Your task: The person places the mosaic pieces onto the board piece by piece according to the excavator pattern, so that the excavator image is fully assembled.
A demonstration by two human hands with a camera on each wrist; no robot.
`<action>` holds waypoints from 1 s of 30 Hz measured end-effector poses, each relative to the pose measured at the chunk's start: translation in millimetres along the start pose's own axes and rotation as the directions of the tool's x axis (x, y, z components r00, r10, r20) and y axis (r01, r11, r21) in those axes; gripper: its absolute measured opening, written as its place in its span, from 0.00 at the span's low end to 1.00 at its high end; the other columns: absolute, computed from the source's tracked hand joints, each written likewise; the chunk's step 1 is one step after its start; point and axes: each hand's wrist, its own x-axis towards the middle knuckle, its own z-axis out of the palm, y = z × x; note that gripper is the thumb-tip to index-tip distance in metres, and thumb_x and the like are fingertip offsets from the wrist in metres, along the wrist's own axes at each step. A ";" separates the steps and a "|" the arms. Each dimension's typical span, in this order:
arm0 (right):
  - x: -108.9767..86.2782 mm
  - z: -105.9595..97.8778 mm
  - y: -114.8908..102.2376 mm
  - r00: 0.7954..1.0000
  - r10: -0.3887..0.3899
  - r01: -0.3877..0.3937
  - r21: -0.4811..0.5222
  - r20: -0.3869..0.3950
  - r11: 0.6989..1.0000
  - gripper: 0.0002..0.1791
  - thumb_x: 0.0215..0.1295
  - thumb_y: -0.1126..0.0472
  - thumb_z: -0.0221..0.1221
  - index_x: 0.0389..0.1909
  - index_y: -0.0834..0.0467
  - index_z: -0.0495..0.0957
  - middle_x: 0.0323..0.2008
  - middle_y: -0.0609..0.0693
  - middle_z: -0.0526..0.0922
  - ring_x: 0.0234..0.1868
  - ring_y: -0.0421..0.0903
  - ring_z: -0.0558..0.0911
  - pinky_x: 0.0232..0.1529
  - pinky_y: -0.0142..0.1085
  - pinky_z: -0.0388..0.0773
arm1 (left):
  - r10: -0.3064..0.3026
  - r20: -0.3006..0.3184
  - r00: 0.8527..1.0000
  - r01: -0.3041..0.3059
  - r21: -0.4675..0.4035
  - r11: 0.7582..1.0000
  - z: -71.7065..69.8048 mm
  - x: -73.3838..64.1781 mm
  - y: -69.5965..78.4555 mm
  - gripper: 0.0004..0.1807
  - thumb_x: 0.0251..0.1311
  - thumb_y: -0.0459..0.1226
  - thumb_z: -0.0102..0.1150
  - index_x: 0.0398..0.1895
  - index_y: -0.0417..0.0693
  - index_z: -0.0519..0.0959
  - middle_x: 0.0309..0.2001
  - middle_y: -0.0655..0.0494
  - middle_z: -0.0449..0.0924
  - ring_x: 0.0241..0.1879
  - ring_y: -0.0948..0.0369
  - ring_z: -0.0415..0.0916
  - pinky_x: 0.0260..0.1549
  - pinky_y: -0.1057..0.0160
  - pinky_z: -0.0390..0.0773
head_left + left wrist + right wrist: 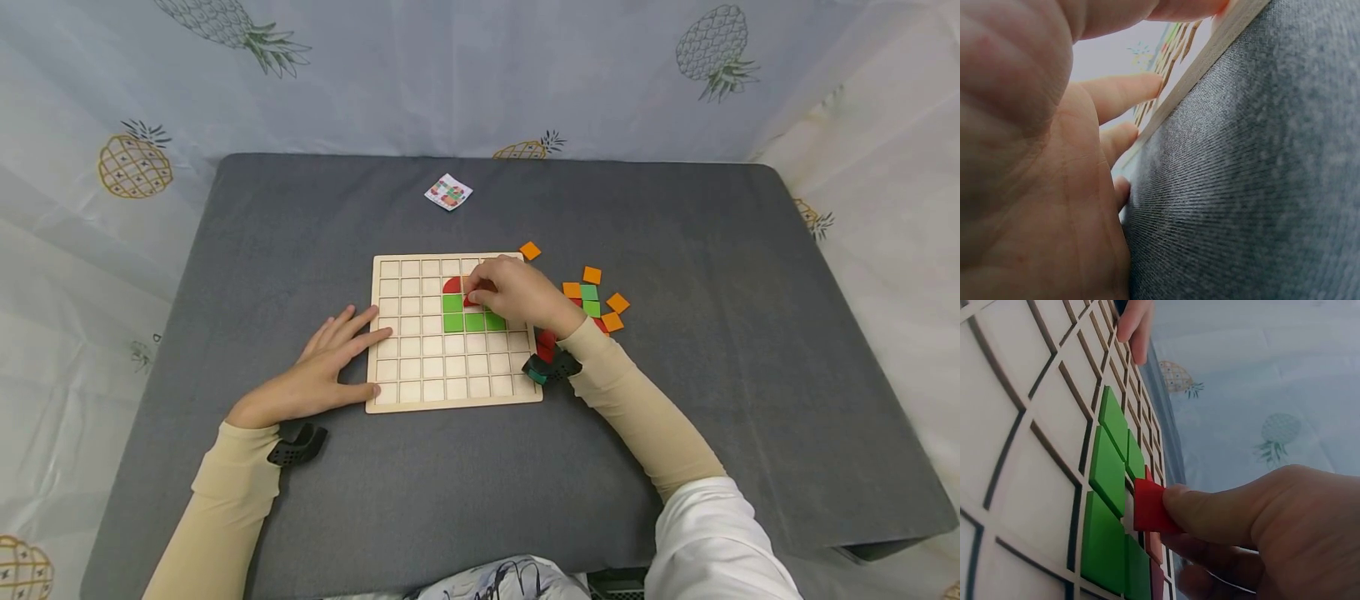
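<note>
A wooden grid board lies flat on the grey table. My left hand rests at its left edge with fingers spread, thumb and fingertips on the rim. Over the upper middle of the board, my right hand pinches a red tile between thumb and fingers. The held tile is tilted close above the cells, beside the green tiles. Several green tiles form a row and a column in the grid, with a rounded red tile above them. My right hand hides part of the board's upper right.
Right of the board lie loose orange tiles, green tiles and red tiles, partly behind my right wrist. One orange tile sits by the top right corner. A small patterned card lies beyond the board.
</note>
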 end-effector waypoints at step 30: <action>-2.3 5.2 -0.9 1.000 -0.011 0.013 -0.184 0.011 0.983 0.06 0.72 0.59 0.61 0.44 0.52 0.85 0.43 0.49 0.81 0.46 0.48 0.74 0.43 0.40 0.76 | -0.006 0.004 1.000 0.006 -0.005 1.000 0.1 0.9 -0.3 0.43 0.62 0.45 0.66 0.79 0.53 0.60 0.84 0.51 0.39 0.83 0.45 0.27 0.77 0.38 0.29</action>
